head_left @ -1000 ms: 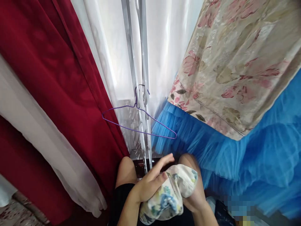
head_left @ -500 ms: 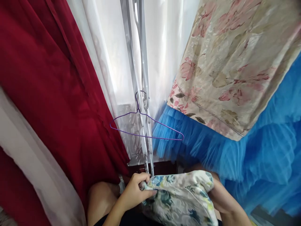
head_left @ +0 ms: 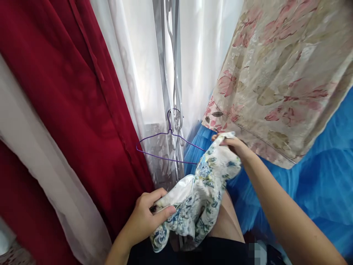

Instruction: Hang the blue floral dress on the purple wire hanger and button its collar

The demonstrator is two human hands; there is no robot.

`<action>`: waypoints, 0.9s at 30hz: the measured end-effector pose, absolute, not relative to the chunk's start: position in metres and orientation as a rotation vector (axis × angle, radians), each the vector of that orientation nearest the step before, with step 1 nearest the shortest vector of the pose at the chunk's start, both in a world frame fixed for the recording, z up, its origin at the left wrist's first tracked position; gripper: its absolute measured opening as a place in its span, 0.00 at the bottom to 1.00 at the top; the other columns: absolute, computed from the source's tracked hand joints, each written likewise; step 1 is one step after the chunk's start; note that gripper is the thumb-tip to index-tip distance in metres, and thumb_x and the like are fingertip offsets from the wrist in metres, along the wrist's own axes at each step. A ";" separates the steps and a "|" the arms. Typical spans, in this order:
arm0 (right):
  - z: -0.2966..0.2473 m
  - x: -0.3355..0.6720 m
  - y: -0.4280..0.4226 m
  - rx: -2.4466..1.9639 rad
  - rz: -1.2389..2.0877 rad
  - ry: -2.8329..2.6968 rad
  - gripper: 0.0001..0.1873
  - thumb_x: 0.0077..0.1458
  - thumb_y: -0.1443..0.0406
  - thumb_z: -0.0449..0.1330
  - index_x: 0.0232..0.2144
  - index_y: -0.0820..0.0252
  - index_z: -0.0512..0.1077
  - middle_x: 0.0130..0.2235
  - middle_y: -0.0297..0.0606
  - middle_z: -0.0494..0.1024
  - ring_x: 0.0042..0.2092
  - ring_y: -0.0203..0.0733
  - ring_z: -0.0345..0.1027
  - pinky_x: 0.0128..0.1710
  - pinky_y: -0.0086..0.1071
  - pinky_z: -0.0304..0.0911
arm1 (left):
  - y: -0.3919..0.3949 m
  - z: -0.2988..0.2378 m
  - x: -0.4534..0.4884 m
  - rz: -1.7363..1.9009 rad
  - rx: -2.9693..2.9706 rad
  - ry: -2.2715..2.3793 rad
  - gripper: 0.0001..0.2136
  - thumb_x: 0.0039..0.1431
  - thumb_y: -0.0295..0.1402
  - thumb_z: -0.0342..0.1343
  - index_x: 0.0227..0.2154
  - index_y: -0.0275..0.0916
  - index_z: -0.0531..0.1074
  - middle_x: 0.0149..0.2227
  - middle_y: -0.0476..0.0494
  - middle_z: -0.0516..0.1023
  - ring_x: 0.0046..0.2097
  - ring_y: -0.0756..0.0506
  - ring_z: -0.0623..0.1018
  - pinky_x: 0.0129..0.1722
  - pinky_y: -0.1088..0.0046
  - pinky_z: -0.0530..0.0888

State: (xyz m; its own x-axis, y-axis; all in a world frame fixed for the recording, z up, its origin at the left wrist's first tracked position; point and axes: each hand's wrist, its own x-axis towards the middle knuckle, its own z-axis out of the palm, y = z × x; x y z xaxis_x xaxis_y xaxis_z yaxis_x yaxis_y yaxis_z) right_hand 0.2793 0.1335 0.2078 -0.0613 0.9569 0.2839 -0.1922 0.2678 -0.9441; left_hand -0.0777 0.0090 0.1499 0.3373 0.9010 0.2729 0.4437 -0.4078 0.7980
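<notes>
- Pinching one end of a white garment with blue-and-green floral print (head_left: 206,187) between thumb and fingers of the left hand (head_left: 147,213), low over the lap.
- Gripping its raised edge in the right hand (head_left: 234,143), with fingers partly hidden by cloth.
- Stretched slantwise between both hands, in front of the right end of the purple hanger (head_left: 165,159); impossible to tell whether touching it.
- Likely to snag on that wire if dragged sideways, perhaps swinging or unhooking it from beside the metal rail (head_left: 160,36).
- Prone to twisting, given the bunched, loose middle.
- Apt to slip leftward on slackening the shallow left-hand pinch.
- Liable to brush the blue tulle (head_left: 275,198) close behind the right hand.
</notes>
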 end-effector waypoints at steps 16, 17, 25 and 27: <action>0.209 0.230 0.159 -0.778 1.625 -1.354 0.23 0.42 0.64 0.74 0.42 0.66 0.81 0.34 0.43 0.86 0.33 0.46 0.80 0.36 0.33 0.74 | 0.075 0.132 -0.174 0.704 2.357 1.387 0.16 0.65 0.46 0.55 0.31 0.39 0.75 0.32 0.46 0.75 0.39 0.42 0.73 0.47 0.66 0.68; 0.213 0.232 0.158 -0.793 1.612 -1.388 0.22 0.42 0.63 0.74 0.42 0.67 0.82 0.33 0.43 0.86 0.33 0.47 0.80 0.35 0.33 0.74 | 0.088 0.126 -0.180 0.624 2.421 1.397 0.15 0.65 0.46 0.54 0.31 0.40 0.75 0.32 0.46 0.76 0.40 0.42 0.73 0.50 0.65 0.67; 0.232 0.239 0.152 -0.901 1.613 -1.472 0.19 0.42 0.63 0.74 0.38 0.67 0.82 0.31 0.44 0.85 0.32 0.49 0.80 0.30 0.33 0.73 | 0.176 0.151 -0.200 0.976 2.331 1.612 0.14 0.63 0.41 0.51 0.46 0.45 0.76 0.52 0.42 0.79 0.55 0.36 0.73 0.57 0.61 0.65; 0.228 0.237 0.151 -0.913 1.630 -1.412 0.18 0.42 0.64 0.73 0.38 0.67 0.82 0.31 0.44 0.85 0.30 0.49 0.80 0.28 0.34 0.73 | 0.193 0.171 -0.190 1.154 2.237 1.605 0.15 0.64 0.40 0.49 0.47 0.43 0.75 0.53 0.41 0.78 0.57 0.36 0.71 0.59 0.61 0.63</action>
State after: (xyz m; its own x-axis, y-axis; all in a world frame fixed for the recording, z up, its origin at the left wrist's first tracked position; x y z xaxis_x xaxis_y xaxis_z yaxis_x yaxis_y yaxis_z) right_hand 0.2372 0.1515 0.2282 -0.4390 0.8980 -0.0282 -0.1004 -0.0802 -0.9917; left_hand -0.1899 0.1928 0.1708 0.1285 0.8612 0.4917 0.7404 -0.4132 0.5302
